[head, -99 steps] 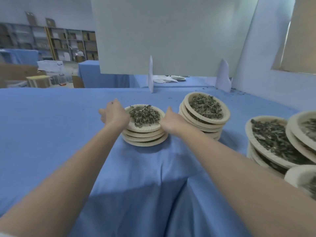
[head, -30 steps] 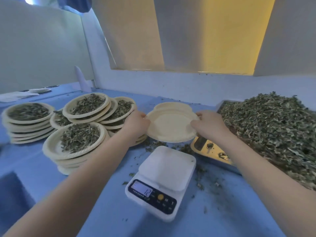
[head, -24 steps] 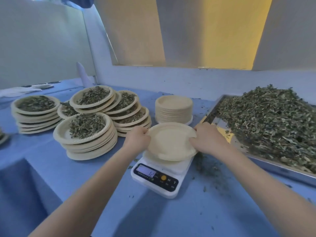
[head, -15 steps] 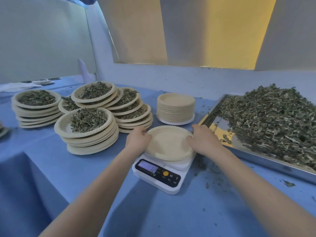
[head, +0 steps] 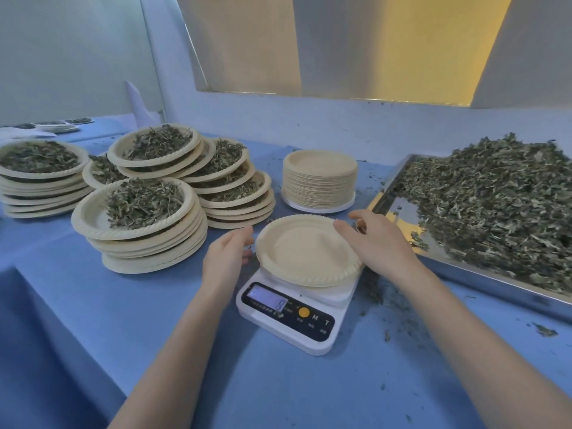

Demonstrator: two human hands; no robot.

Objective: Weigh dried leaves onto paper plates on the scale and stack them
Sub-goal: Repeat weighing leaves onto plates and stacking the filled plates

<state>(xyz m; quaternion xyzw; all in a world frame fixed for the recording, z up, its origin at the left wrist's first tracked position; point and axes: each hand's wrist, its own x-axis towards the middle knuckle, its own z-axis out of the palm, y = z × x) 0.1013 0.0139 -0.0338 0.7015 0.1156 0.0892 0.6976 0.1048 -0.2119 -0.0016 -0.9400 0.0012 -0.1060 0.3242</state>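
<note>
Head view: empty plate rests on scale; left hand released, right hand loosened, fingers relaxed.

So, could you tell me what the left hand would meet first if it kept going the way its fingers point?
Probably the near stack of leaf-filled plates: the left hand points up past the empty plate.

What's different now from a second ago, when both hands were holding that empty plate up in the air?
The empty plate came down onto the scale. The left hand let go and sits just beside its rim; the right hand rests open at the far edge. The filled stacks and leaf tray look unchanged.
</note>
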